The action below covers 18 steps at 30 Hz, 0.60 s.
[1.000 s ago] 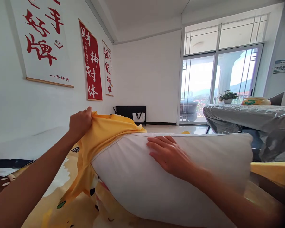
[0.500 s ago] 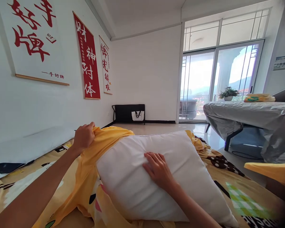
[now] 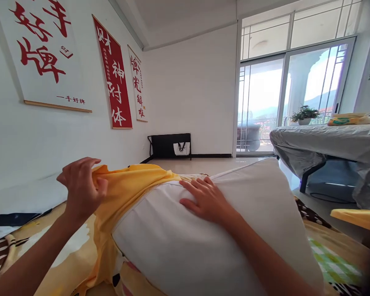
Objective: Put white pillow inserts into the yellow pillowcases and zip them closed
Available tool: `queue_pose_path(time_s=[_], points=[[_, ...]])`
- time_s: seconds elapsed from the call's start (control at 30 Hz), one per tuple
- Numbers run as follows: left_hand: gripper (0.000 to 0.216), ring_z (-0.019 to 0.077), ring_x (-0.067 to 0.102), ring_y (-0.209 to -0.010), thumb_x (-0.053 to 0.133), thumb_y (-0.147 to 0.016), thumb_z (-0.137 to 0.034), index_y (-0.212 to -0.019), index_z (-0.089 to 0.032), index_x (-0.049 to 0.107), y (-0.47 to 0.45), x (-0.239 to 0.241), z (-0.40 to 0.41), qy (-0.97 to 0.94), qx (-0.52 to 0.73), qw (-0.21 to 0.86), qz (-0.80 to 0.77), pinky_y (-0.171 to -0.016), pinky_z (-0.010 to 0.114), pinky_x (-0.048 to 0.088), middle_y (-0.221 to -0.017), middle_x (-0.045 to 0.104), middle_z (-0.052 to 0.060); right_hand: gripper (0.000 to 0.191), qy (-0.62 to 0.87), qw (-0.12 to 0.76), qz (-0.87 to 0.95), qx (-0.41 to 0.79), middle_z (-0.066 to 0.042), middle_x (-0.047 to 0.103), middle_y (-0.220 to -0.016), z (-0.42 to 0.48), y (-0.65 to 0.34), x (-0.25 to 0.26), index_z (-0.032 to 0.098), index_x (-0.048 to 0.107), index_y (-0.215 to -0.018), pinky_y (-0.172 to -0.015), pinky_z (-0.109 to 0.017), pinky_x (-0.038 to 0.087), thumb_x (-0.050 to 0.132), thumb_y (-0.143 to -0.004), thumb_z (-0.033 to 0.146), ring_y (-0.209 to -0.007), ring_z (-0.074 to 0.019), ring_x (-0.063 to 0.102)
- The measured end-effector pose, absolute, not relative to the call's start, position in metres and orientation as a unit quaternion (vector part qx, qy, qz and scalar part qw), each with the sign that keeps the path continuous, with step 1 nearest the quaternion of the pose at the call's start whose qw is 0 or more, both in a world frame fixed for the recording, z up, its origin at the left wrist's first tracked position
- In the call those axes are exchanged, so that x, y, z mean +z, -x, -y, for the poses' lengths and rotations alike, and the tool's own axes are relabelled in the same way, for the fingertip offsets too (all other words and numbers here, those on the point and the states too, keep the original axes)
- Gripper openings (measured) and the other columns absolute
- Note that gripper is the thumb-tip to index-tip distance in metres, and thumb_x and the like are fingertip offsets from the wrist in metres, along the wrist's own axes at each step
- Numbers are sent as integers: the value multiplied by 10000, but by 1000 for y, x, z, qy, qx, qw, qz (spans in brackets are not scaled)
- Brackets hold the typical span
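A plump white pillow [image 3: 179, 242] lies across the bed in front of me, its left end tucked into a yellow patterned pillowcase [image 3: 126, 193]. My left hand [image 3: 80, 187] pinches the upper edge of the pillowcase opening between thumb and fingers and holds it up. On top of the pillow, near the pillowcase edge, my right hand [image 3: 208, 199] lies flat with its fingers spread.
The bed is covered by a yellow cartoon-print sheet [image 3: 333, 263]. The white wall on the left carries three calligraphy scrolls [image 3: 112, 74]. A grey-covered table [image 3: 327, 142] stands at the right. A glass sliding door [image 3: 283, 94] and a black rack [image 3: 169, 144] are at the far end.
The pillow has risen and come nearer to me. My left hand has pulled the pillowcase edge back toward me and leftward. My right hand has slid up the pillow toward the case opening.
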<state>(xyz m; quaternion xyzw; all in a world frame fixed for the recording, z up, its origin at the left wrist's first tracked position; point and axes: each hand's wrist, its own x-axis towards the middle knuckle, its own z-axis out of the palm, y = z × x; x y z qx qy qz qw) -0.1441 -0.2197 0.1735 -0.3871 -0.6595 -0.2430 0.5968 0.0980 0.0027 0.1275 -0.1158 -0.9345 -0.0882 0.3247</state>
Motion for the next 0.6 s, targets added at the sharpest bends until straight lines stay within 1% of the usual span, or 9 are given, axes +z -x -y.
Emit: queue_pose_path(time_s=[0.03,0.07,0.13,0.2,0.3,0.37,0.43,0.5,0.6], points=[[312,311,520,-1071,461,-785,-152,-1094,-182,437,131,168,217,431,-232,625,608,-868,435,335,-1102,573,140,514,118,320,935,-95,-119,631,-1117,2,-99,127,199,518,-1310,-966,-431,302,401,-924,518,-1068,-264,526],[325,293,540,-1035,483,-778,-150,-1098,-189,440,118,163,214,495,-204,632,560,-861,422,340,-1084,579,127,513,121,315,936,-101,-119,638,-1105,5,-100,126,193,521,-1305,-960,-430,306,404,-923,514,-1065,-266,530],[276,226,574,-878,487,-782,-135,-1049,-204,476,95,152,205,618,-115,589,508,-808,377,363,-946,610,67,508,122,311,936,-108,-113,648,-1084,10,-102,125,194,523,-1305,-946,-419,318,409,-922,508,-1055,-264,539],[231,208,554,-794,467,-804,-135,-1020,-194,520,80,144,193,660,-31,525,537,-728,353,373,-864,611,48,510,118,317,934,-119,-110,647,-1088,14,-106,125,206,515,-1316,-938,-416,322,410,-922,512,-1053,-264,541],[234,233,530,-814,456,-809,-141,-1023,-161,547,71,139,178,619,-1,488,615,-677,362,376,-921,600,92,558,101,326,928,-147,-110,641,-1062,18,-113,123,214,453,-1378,-931,-425,324,392,-924,534,-1031,-268,542],[223,240,520,-830,451,-796,-108,-988,-159,552,71,140,172,595,-4,480,645,-675,365,384,-953,588,108,613,79,320,930,-162,-101,636,-1020,20,-118,122,232,391,-1424,-907,-419,342,387,-913,570,-971,-261,550],[223,238,517,-822,435,-785,-61,-943,-164,555,72,142,172,572,0,476,668,-670,361,385,-940,584,107,664,58,309,933,-172,-91,627,-990,21,-121,121,260,353,-1445,-869,-404,362,391,-889,621,-904,-249,551],[239,237,517,-808,412,-787,-27,-917,-168,556,72,143,172,550,14,480,683,-659,357,378,-914,585,102,704,47,297,937,-178,-86,620,-974,23,-122,122,278,352,-1445,-840,-392,368,394,-861,668,-868,-245,545],[246,234,514,-782,377,-814,-12,-882,-166,555,74,144,171,529,34,503,682,-643,357,360,-868,579,93,764,46,279,943,-177,-88,619,-970,24,-121,122,269,371,-1437,-836,-390,361,406,-820,719,-861,-248,540]])
